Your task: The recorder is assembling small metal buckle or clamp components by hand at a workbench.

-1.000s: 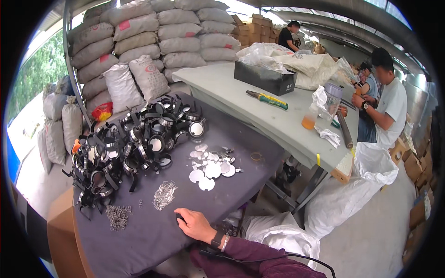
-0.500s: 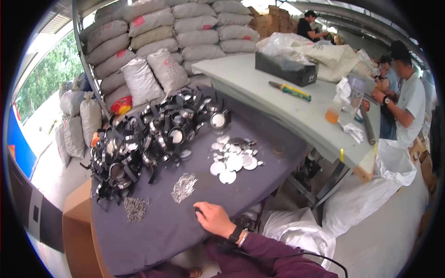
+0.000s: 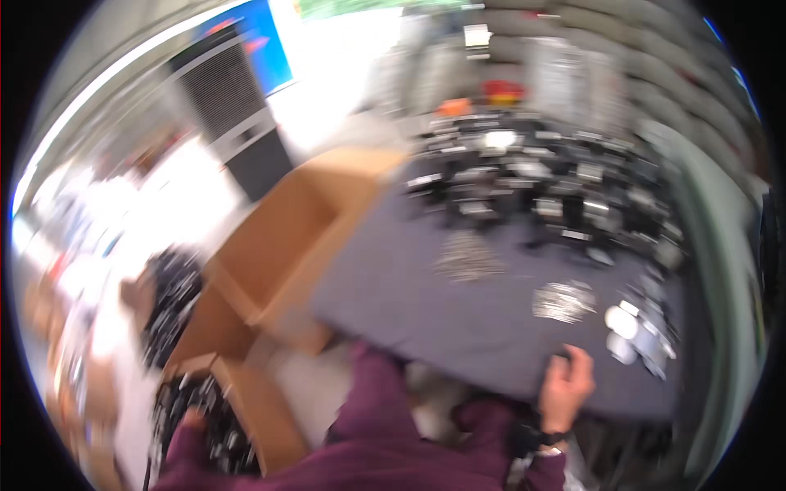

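Note:
The picture is smeared by motion. My left hand (image 3: 195, 419) is down at the open cardboard box at lower left, among the black-strapped watches (image 3: 214, 434) in it; its fingers are blurred. At the table's near edge my right hand (image 3: 566, 385) is closed on a small black thing (image 3: 562, 353) whose kind I cannot make out. Just beyond that hand lie a heap of thin silvery pins (image 3: 563, 301) and, further right, shiny round metal discs (image 3: 624, 322). A heap of tiny grey metal parts (image 3: 468, 255) sits left of the pins. Behind them spreads a large pile of black-strapped watches (image 3: 565, 176).
An open cardboard box (image 3: 274, 245) stands against the left side of the dark cloth-covered table (image 3: 393, 295). More black items (image 3: 173, 299) lie beyond the lower box. A tall black-and-grey unit (image 3: 225, 98) stands on the floor. Sacks (image 3: 565, 82) are stacked behind the table.
My view has swung left, bringing the boxes and my left hand into sight. My right hand still holds the small black thing near the table's edge.

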`<act>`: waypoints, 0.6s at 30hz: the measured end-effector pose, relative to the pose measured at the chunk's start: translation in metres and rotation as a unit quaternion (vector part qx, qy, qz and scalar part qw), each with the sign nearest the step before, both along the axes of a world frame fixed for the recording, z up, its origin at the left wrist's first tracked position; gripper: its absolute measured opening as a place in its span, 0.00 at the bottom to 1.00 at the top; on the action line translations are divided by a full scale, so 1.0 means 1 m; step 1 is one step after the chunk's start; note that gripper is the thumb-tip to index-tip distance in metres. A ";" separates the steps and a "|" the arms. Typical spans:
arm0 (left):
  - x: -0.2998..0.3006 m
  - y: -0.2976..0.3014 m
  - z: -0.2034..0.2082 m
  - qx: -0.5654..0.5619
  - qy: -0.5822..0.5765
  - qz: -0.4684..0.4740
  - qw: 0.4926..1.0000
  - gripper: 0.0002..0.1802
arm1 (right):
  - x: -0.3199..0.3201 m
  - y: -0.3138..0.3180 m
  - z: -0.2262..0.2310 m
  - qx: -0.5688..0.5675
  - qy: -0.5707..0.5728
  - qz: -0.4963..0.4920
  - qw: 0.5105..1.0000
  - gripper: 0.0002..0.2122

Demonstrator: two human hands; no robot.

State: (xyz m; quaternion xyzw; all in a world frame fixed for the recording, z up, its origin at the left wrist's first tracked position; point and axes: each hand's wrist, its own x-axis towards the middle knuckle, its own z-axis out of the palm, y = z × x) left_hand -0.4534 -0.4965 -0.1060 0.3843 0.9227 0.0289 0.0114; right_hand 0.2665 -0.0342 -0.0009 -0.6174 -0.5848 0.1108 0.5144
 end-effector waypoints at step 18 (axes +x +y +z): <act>0.083 0.206 0.180 0.237 -0.390 0.119 0.882 0.02 | -0.005 0.023 -0.027 0.018 -0.013 0.079 0.997 0.14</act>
